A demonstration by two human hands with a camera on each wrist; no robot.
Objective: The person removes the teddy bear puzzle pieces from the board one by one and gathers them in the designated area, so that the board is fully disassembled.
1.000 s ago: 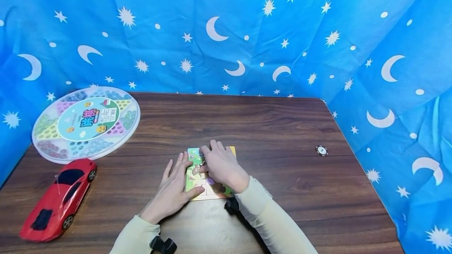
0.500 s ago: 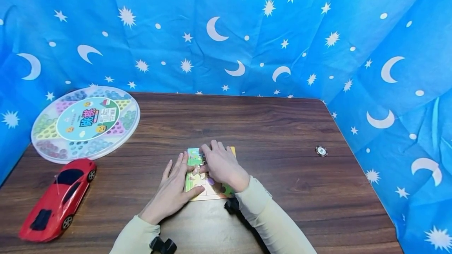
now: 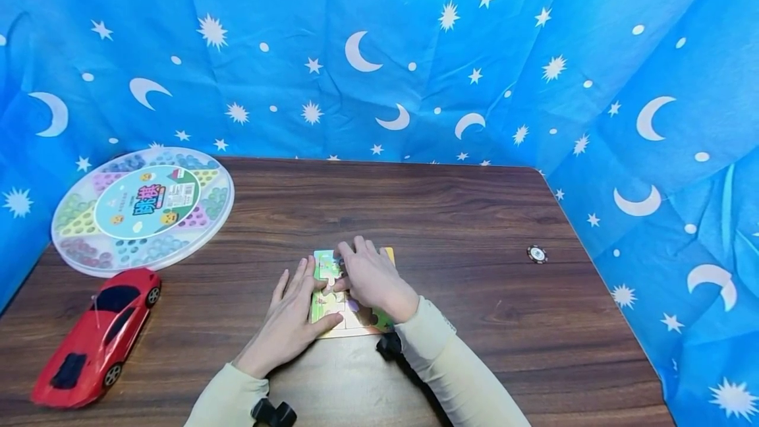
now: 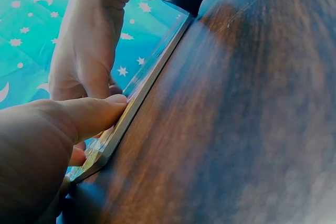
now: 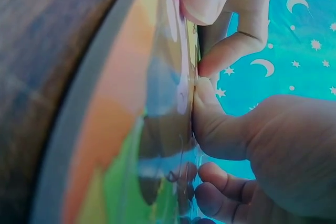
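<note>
A colourful jigsaw puzzle in a shallow tray lies flat on the table before me. Along its left side rests my left hand, fingers mostly extended. The left thumb presses on the front border, and the left index finger reaches onto the pieces. My right hand bends over the right and upper part, covering much of it. Its thumb presses on the puzzle, while the other fingertips bend down to the surface. I cannot tell whether a piece is pinched there.
A red toy car stands at the left. Behind it lies a round Chinese checkers set in clear packaging. A poker chip sits far right on the dark wooden table. A blue star-and-moon cloth hangs around the back and right.
The left index finger has slid slightly toward me over the pieces. Pieces between the hands have shifted slightly and catch more light. The right hand stays nearly in place.
</note>
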